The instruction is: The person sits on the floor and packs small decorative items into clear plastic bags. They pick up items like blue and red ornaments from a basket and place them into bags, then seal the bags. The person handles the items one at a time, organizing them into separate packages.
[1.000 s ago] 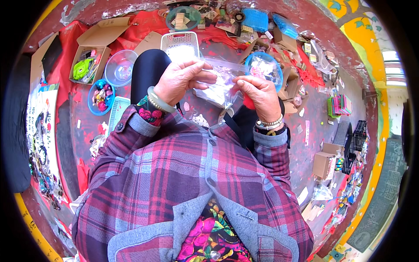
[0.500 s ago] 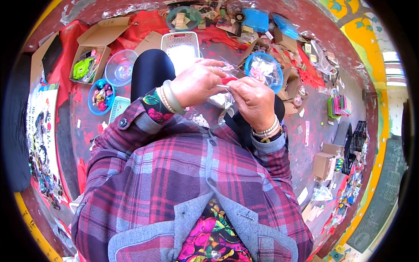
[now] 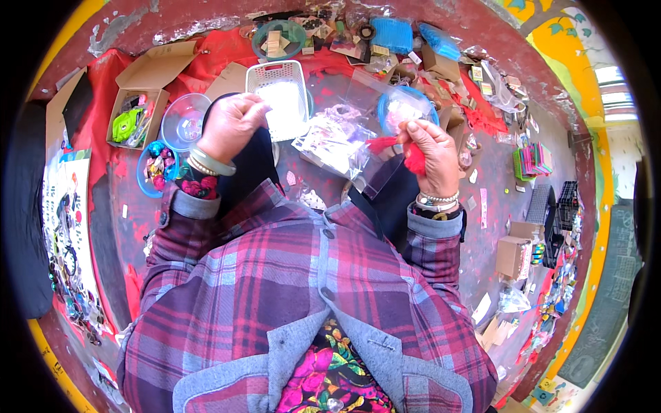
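My right hand point(image 3: 434, 162) is closed around a thin red piece of fabric point(image 3: 414, 160), which sticks out between thumb and fingers and hangs below them. To its left, my left hand point(image 3: 231, 129) is raised with thumb and fingers pinched together; what they hold, if anything, is too small to name. Between the hands, clear plastic packets point(image 3: 337, 146) with pinkish and white contents lie over my lap. Just beyond them stands a white perforated basket point(image 3: 249, 86). A blue bowl point(image 3: 383, 110) with pale pink pieces sits behind my right hand, partly covered by clear plastic.
At the left are a clear plastic bowl point(image 3: 172, 117), a blue bowl of colourful bunched items point(image 3: 142, 180) and an open cardboard box point(image 3: 155, 113) holding something bright green. Blue packs point(image 3: 392, 34) lie at the back. Cardboard boxes point(image 3: 508, 256) and a stack of colourful items point(image 3: 533, 162) stand at the right.
My hands were together over the lap with the red fabric between them. They have parted: the left moved left, the right slightly right, keeping the fabric. The packets on my lap now show.
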`<action>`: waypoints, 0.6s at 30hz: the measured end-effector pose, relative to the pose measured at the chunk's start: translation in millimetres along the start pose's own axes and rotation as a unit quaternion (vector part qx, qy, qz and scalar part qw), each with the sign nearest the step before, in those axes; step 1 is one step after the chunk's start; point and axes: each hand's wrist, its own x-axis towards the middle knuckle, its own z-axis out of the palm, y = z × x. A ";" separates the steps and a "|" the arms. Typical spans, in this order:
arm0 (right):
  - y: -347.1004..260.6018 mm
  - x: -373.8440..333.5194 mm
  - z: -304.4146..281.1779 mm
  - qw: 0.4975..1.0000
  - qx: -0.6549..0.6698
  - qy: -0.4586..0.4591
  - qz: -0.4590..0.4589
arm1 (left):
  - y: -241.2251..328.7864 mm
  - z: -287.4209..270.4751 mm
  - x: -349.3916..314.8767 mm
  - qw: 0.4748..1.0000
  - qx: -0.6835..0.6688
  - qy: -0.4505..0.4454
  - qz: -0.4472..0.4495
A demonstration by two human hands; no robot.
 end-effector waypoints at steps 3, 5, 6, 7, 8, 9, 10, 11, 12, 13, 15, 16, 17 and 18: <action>9.3 3.4 4.9 0.999 0.022 -0.026 0.022 | 38.6 25.6 -5.6 0.936 -0.341 -0.057 -0.069; 11.0 2.2 10.6 0.998 0.031 -0.038 0.032 | 45.5 31.1 -1.3 0.910 -0.391 -0.063 -0.123; 12.3 2.4 11.0 0.997 0.027 -0.058 0.039 | 52.5 30.2 4.3 0.899 -0.405 -0.075 -0.150; 13.4 2.3 12.1 0.996 0.030 -0.068 0.047 | 57.0 30.9 8.1 0.887 -0.419 -0.086 -0.177; 14.2 2.2 13.4 0.995 0.033 -0.077 0.055 | 57.6 35.0 9.7 0.881 -0.431 -0.088 -0.172; 14.8 2.0 14.9 0.994 0.036 -0.087 0.062 | 55.5 38.7 11.0 0.878 -0.433 -0.105 -0.174; 13.9 0.6 17.3 0.993 0.033 -0.090 0.067 | 53.3 42.7 12.9 0.875 -0.434 -0.123 -0.176; 15.1 0.9 17.3 0.993 0.030 -0.093 0.066 | 53.5 45.9 14.5 0.871 -0.436 -0.142 -0.178; 17.0 1.4 16.7 0.993 0.026 -0.097 0.065 | 56.2 48.1 15.0 0.879 -0.426 -0.136 -0.165; 17.1 1.1 18.0 0.993 0.023 -0.100 0.064 | 55.3 48.6 15.1 0.875 -0.437 -0.144 -0.152; 13.1 -1.9 25.5 0.997 -0.004 -0.064 0.030 | 51.8 50.4 15.3 0.866 -0.458 -0.159 -0.125; 10.8 -2.7 28.6 0.999 -0.017 -0.047 0.014 | 51.2 52.2 14.4 0.894 -0.423 -0.120 -0.083; 11.8 -1.4 27.1 0.999 -0.028 -0.015 -0.007 | 51.5 54.9 12.5 0.918 -0.386 -0.080 -0.040; 13.7 0.6 23.9 0.999 -0.038 0.016 -0.028 | 52.9 57.1 10.5 0.937 -0.347 -0.040 0.003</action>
